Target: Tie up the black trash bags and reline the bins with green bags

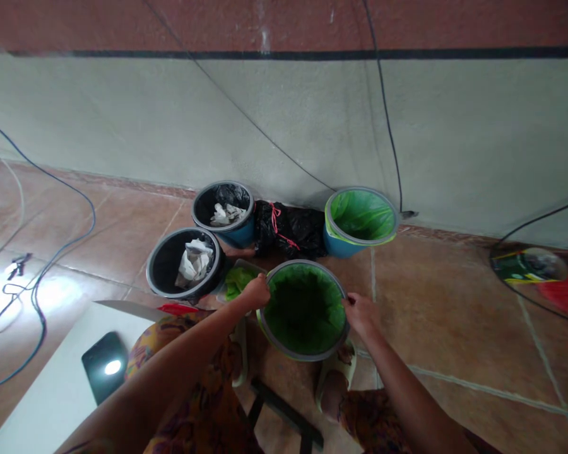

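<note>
A small bin lined with a green bag [305, 309] stands on the floor between my feet. My left hand [255, 292] is closed on its left rim, pinching the bag's edge. On the right rim, my right hand [362, 313] is closed on the grey ring and bag edge. A loose green bag [237, 281] lies just left of the bin, under my left hand.
Two black-lined bins [183, 261] [223, 210] with crumpled paper stand to the left. A tied black bag [291, 231] lies by the wall. Another green-lined blue bin [360, 221] stands at the back right. Cables [42, 265] trail on the tiled floor; a white board [52, 384] with a phone lies near left.
</note>
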A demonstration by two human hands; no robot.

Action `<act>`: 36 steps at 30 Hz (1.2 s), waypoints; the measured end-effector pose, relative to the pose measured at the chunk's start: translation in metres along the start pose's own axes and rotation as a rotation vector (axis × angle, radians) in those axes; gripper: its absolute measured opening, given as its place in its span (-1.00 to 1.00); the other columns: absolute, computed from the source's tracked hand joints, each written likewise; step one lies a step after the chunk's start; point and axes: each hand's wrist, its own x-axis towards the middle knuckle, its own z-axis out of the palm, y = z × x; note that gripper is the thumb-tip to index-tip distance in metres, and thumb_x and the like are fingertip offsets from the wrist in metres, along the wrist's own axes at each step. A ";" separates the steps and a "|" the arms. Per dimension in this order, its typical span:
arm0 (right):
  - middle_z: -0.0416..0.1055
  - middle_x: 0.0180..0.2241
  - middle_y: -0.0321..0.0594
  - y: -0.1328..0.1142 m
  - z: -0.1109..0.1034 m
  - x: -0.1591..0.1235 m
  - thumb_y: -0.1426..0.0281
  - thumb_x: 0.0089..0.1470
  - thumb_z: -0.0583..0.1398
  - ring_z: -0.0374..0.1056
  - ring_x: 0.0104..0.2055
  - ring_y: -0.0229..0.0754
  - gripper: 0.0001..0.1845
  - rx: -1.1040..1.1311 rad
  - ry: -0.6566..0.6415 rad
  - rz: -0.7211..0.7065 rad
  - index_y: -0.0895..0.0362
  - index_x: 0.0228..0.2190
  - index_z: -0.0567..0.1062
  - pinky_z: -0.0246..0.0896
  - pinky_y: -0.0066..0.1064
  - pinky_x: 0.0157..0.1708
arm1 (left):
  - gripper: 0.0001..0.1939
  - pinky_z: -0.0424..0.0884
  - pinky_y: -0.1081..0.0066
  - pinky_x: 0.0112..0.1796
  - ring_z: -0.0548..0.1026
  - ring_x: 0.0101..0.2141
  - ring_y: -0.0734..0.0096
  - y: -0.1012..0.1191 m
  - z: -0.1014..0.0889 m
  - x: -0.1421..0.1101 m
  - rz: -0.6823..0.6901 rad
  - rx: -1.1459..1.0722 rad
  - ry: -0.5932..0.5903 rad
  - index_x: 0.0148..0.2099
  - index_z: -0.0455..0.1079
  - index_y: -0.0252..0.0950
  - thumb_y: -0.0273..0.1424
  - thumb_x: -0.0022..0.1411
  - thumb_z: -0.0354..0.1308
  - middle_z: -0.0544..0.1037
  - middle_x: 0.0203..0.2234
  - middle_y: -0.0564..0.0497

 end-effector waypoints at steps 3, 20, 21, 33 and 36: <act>0.57 -0.19 -0.08 -0.002 0.001 -0.001 0.27 0.18 0.03 0.47 -0.15 -0.08 -0.61 -0.036 -0.024 -0.010 0.08 -0.10 0.56 0.24 -0.39 -0.29 | -0.68 0.40 0.34 -0.15 0.55 -0.12 0.19 0.001 -0.001 -0.003 -0.015 0.055 -0.027 0.07 0.22 -0.46 -0.47 0.28 -0.07 0.56 -0.18 -0.27; 0.56 -0.17 -0.03 -0.002 0.009 0.001 0.26 0.19 0.02 0.47 -0.11 -0.05 -0.58 -0.040 -0.022 -0.017 0.12 -0.04 0.52 0.25 -0.36 -0.23 | -0.70 0.41 0.29 -0.07 0.52 -0.05 0.12 -0.002 0.004 -0.008 -0.020 0.152 0.020 0.03 0.33 -0.46 -0.48 0.29 -0.04 0.55 -0.12 -0.30; 0.56 -0.18 -0.03 -0.001 0.010 0.001 0.26 0.19 0.03 0.47 -0.11 -0.05 -0.59 -0.040 -0.019 -0.020 0.12 -0.04 0.52 0.25 -0.36 -0.22 | -0.70 0.42 0.29 -0.07 0.52 -0.05 0.12 -0.001 0.005 -0.008 -0.027 0.150 0.024 0.03 0.34 -0.46 -0.50 0.28 -0.03 0.55 -0.13 -0.30; 0.56 -0.26 -0.01 -0.002 0.011 -0.001 0.25 0.20 0.03 0.48 -0.16 -0.06 -0.58 -0.035 -0.024 -0.015 0.14 0.00 0.45 0.22 -0.36 -0.25 | -0.67 0.44 0.31 -0.08 0.52 -0.04 0.11 0.001 0.008 -0.004 -0.077 0.129 0.022 0.02 0.38 -0.47 -0.53 0.25 -0.02 0.55 -0.12 -0.29; 0.55 -0.29 -0.02 -0.003 0.014 -0.002 0.30 0.20 0.02 0.48 -0.18 -0.06 -0.61 -0.068 -0.023 -0.028 0.14 -0.02 0.44 0.22 -0.36 -0.26 | -0.68 0.42 0.33 -0.06 0.51 -0.02 0.12 -0.001 0.008 -0.004 -0.079 0.108 0.018 0.01 0.41 -0.45 -0.51 0.22 0.03 0.54 -0.08 -0.28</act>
